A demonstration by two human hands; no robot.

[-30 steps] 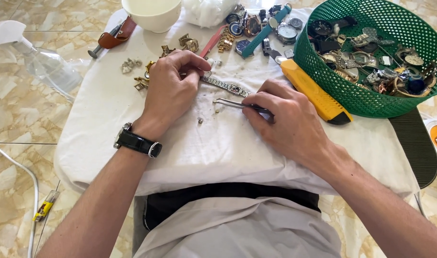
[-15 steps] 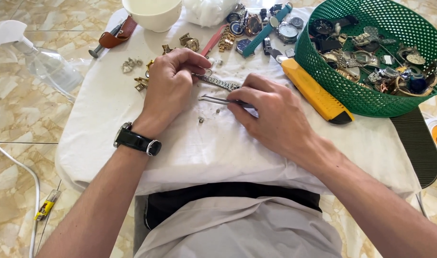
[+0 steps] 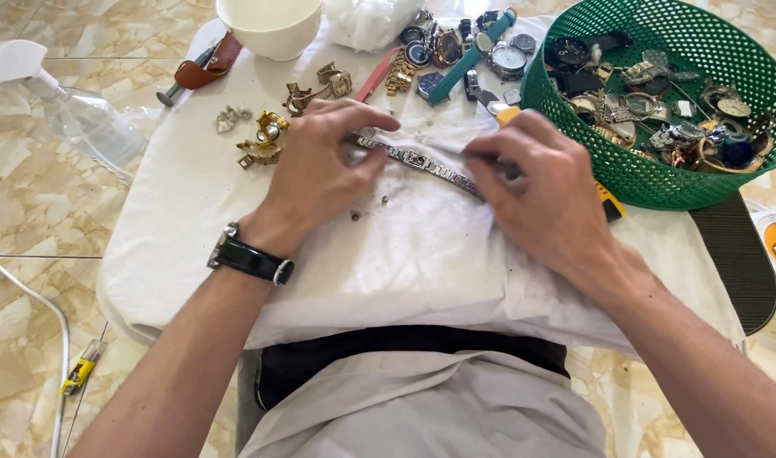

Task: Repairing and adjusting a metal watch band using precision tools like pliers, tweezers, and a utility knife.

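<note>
A: Nearest the camera, what do the arms do?

B: Both forearms reach forward over a worktop point(image 3: 193, 280) draped in white cloth. The left wrist wears a black-strapped watch point(image 3: 251, 259)

A: And the left hand?

B: The left hand point(image 3: 320, 174) lies palm down, fingers curled, thumb and forefinger pinching one end of a silver metal watch band point(image 3: 422, 161)

A: The right one?

B: The right hand point(image 3: 545, 191) is arched, knuckles up, its fingertips closed on the band's other end. The band lies stretched between the two hands on the cloth, slanting down toward the right

A: Anything beside it?

B: A few small dark specks point(image 3: 356, 215) on the cloth just below the band. A yellow tool point(image 3: 607, 197) shows partly behind the right hand

A: Farther out?

B: Gold-coloured watch parts point(image 3: 265, 140) left of the left hand. Beyond, a heap of watches point(image 3: 456, 51), a white bowl point(image 3: 269, 25), and a brown strap point(image 3: 203, 68). At far right a green mesh basket point(image 3: 659, 182) full of watches; at far left a clear spray bottle point(image 3: 74, 119) on the tiled floor
</note>
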